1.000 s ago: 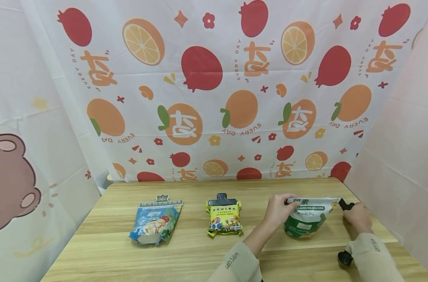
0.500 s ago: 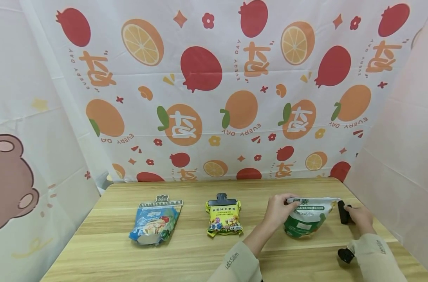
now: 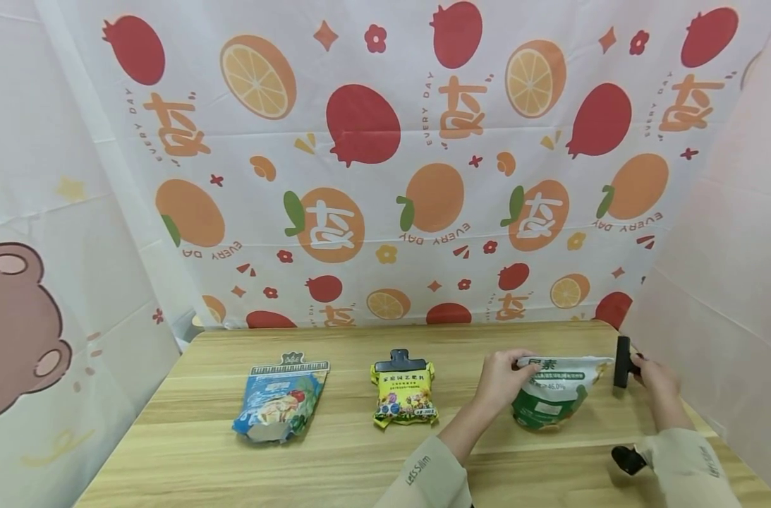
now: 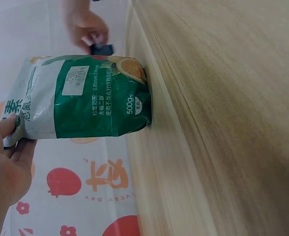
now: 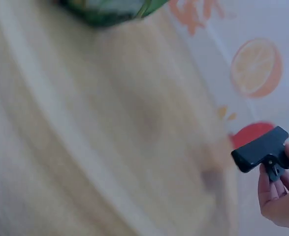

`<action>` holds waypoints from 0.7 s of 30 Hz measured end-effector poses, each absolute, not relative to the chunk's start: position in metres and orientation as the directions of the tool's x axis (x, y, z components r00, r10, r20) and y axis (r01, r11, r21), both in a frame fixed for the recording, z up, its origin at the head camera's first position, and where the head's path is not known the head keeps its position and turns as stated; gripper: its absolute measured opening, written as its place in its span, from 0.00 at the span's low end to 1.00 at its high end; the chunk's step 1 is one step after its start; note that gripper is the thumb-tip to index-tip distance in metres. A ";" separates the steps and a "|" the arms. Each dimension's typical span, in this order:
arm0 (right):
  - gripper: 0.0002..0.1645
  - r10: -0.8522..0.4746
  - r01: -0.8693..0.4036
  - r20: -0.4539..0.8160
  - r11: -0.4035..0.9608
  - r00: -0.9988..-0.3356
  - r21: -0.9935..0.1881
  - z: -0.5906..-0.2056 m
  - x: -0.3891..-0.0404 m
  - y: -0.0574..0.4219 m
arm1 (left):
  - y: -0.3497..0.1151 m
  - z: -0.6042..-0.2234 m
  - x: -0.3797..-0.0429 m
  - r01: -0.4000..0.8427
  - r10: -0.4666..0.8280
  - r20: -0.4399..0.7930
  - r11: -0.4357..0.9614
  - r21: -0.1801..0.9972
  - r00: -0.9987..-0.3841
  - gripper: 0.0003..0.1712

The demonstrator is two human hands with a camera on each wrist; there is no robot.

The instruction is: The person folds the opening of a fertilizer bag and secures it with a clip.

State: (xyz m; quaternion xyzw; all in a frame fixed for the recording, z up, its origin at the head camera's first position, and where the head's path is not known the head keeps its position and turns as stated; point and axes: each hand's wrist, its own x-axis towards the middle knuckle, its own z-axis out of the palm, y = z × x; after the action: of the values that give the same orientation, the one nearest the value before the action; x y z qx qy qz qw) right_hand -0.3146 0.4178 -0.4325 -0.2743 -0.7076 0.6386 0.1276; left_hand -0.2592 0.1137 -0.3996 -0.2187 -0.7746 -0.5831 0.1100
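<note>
A green and white fertilizer bag stands upright on the right part of the table. My left hand pinches its top left corner between thumb and fingers, as the left wrist view also shows of this hand. To the right of the bag, my right hand holds a black bag clip by its handles. The clip's long bar stands nearly upright in the head view, just beyond the bag's top right corner. In the right wrist view the clip is between thumb and fingers, apart from the bag.
A blue food bag with a ruler-marked clip lies at the left of the wooden table. A yellow bag with a black clip lies mid-table. Printed cloth hangs behind.
My right hand has moved the black clip right, away from the bag's top corner, and turned its bar more upright. The left hand and the bag stay in place.
</note>
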 end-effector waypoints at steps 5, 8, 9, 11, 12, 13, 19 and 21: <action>0.25 0.459 0.025 -0.118 -0.204 -0.880 -0.979 -0.436 -0.330 0.437 | 0.115 -0.400 -0.259 0.459 0.209 0.417 0.230 0.858 -0.884 0.07; 0.08 0.411 -0.095 -0.041 -0.305 -0.911 -0.948 -0.410 -0.315 0.417 | 0.114 -0.400 -0.259 0.456 0.207 0.415 0.229 0.860 -0.886 0.07; 0.05 0.392 -0.142 -0.006 -0.346 -0.920 -0.927 -0.401 -0.309 0.410 | 0.114 -0.399 -0.259 0.456 0.206 0.415 0.232 0.859 -0.886 0.07; 0.07 0.376 -0.175 0.020 -0.383 -0.926 -0.907 -0.369 -0.288 0.381 | 0.114 -0.399 -0.259 0.453 0.205 0.412 0.235 0.860 -0.888 0.07; 0.10 0.353 -0.214 0.063 -0.408 -0.934 -0.887 -0.363 -0.284 0.375 | 0.114 -0.399 -0.259 0.451 0.204 0.410 0.238 0.860 -0.889 0.07; 0.10 0.334 -0.237 0.091 -0.429 -0.938 -0.872 -0.358 -0.282 0.371 | 0.114 -0.399 -0.259 0.447 0.202 0.406 0.242 0.861 -0.891 0.07; 0.07 0.219 -0.333 0.255 -0.507 -0.942 -0.795 -0.334 -0.268 0.349 | 0.114 -0.398 -0.259 0.436 0.199 0.396 0.238 0.868 -0.897 0.06; 0.07 0.183 -0.344 0.291 -0.506 -0.939 -0.791 -0.329 -0.263 0.343 | 0.115 -0.399 -0.259 0.435 0.200 0.395 0.235 0.869 -0.897 0.06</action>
State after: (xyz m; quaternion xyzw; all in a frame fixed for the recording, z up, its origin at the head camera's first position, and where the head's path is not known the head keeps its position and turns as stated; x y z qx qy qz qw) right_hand -0.2630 0.3434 -0.3290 0.0853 -0.4731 0.8635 0.1524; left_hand -0.2594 0.1149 -0.3986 -0.2037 -0.7792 -0.5842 0.1008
